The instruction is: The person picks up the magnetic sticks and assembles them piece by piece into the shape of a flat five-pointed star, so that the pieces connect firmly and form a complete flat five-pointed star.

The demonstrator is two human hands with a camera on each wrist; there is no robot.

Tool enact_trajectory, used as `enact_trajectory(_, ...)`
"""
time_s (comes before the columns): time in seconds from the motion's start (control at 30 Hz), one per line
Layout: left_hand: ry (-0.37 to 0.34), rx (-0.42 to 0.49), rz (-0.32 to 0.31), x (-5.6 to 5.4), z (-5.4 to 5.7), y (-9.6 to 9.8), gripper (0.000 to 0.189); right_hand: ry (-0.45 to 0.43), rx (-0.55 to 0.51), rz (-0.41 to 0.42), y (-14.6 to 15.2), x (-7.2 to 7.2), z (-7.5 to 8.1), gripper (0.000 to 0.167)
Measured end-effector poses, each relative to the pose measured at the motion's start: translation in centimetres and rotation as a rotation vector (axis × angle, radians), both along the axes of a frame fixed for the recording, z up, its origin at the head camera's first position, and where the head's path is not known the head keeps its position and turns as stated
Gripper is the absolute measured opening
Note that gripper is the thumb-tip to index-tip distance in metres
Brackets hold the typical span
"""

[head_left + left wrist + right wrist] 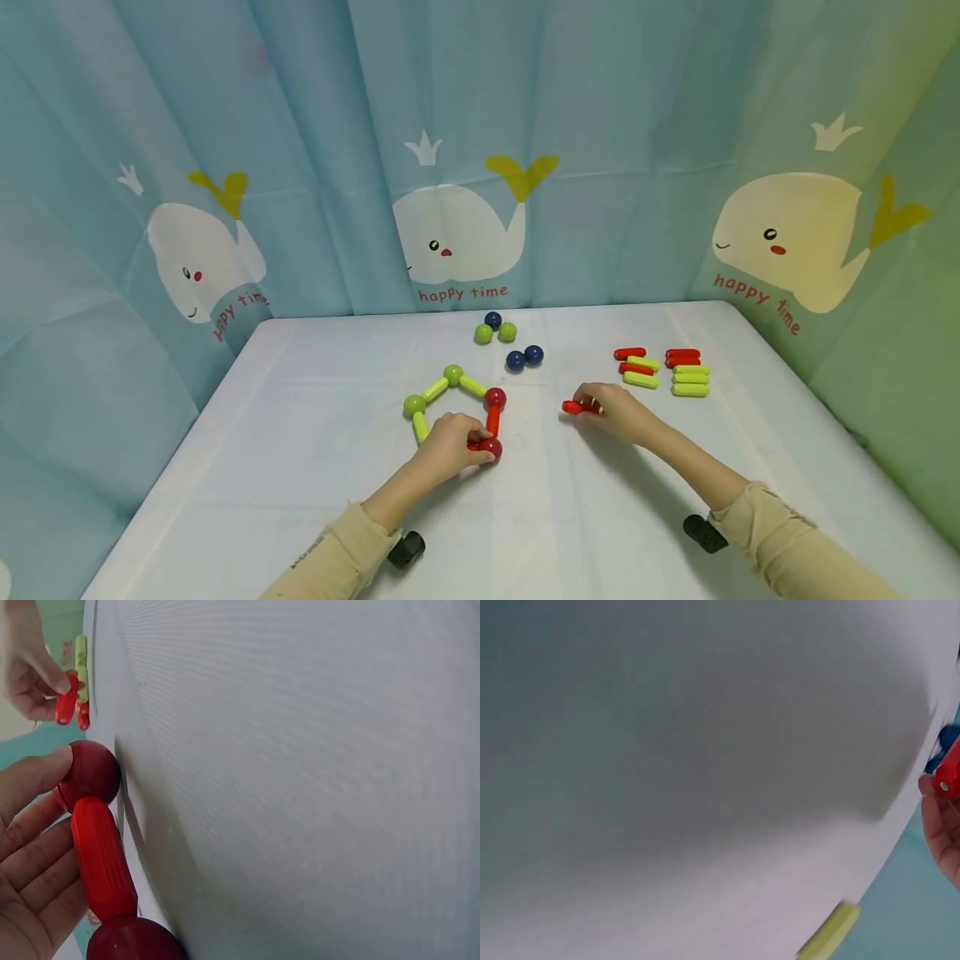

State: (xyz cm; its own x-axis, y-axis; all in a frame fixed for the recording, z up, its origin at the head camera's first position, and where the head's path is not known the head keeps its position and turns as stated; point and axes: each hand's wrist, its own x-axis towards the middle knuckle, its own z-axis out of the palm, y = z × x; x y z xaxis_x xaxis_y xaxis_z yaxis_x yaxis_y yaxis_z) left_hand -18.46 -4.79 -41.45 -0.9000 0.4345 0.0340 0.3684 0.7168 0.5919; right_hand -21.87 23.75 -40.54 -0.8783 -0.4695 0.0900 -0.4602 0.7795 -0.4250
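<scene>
My left hand [447, 446] pinches a dark red ball [491, 450] at the near right corner of a ring of balls and rods on the table. In the left wrist view, the thumb presses that ball [91, 774], and a red rod [105, 859] joins it to a second red ball [139, 941]. The ring's far side has a green ball [453, 374], another green ball [414, 406] and yellow-green rods [436, 390]. My hand hides its near left part. To the right, my right hand [615, 410] holds a loose red rod [572, 407] between thumb and fingers, low over the table.
Beyond the ring lie two dark blue balls [524, 358] and a cluster of two green balls [495, 332] with a blue one [492, 319]. Several red and yellow-green rods [690, 377] lie at the right. A whale-print curtain [622, 233] hangs behind the white table [300, 400].
</scene>
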Motion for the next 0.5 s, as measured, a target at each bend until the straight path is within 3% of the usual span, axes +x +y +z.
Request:
enact_trajectory(0.13,0.004,-0.010,0.006,0.1,0.0,0.1,0.018,-0.035,-0.017,0.038,-1.7,0.6,0.3,0.016)
enact_trajectory(0.33,0.004,-0.019,0.015,0.2,0.2,0.2,0.022,-0.005,-0.055,0.160,-4.2,1.3,0.2,0.014)
enact_trajectory(0.5,0.011,-0.009,0.009,0.1,0.2,0.3,0.022,-0.058,-0.084,0.214,-5.9,1.8,0.2,0.014)
